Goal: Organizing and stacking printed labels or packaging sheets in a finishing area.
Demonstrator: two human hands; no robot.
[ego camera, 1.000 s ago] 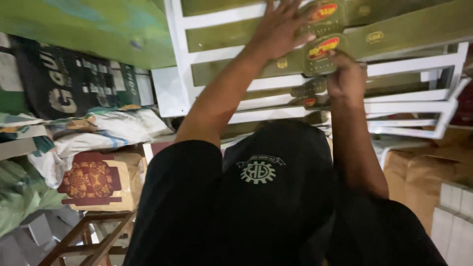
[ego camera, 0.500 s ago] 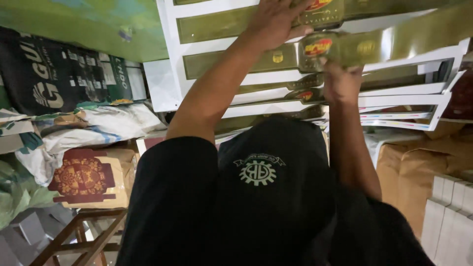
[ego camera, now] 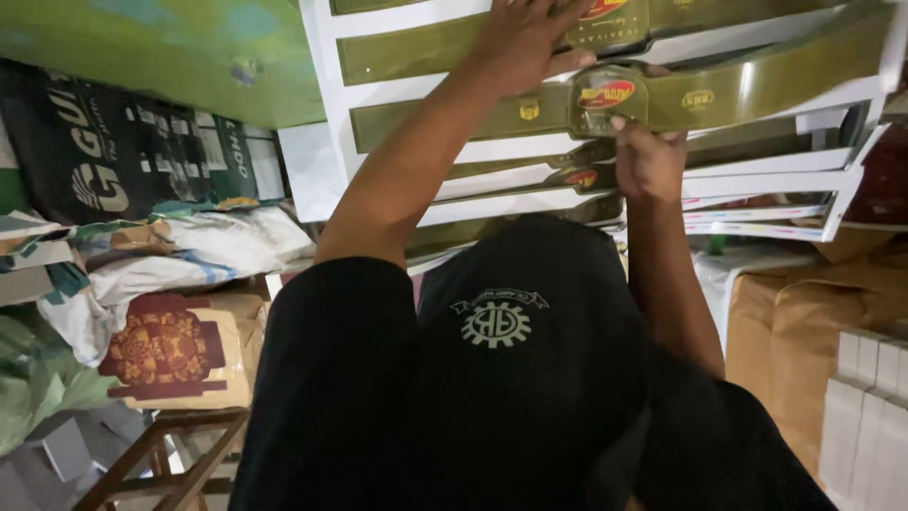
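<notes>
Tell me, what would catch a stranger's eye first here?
Two bare arms stretch up from a black shirt to a stack of flat olive-green boxes with white edges at the top. The left hand lies flat on one box, while the right hand grips the edge of the next one down. Stuffed sacks pile up at left.

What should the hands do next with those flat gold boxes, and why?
Probably slide the gold box level into the stack. The left hand lies flat on the box above, the right hand grips this one's lower edge, and it sits slanted against the white-edged boxes below.
</notes>
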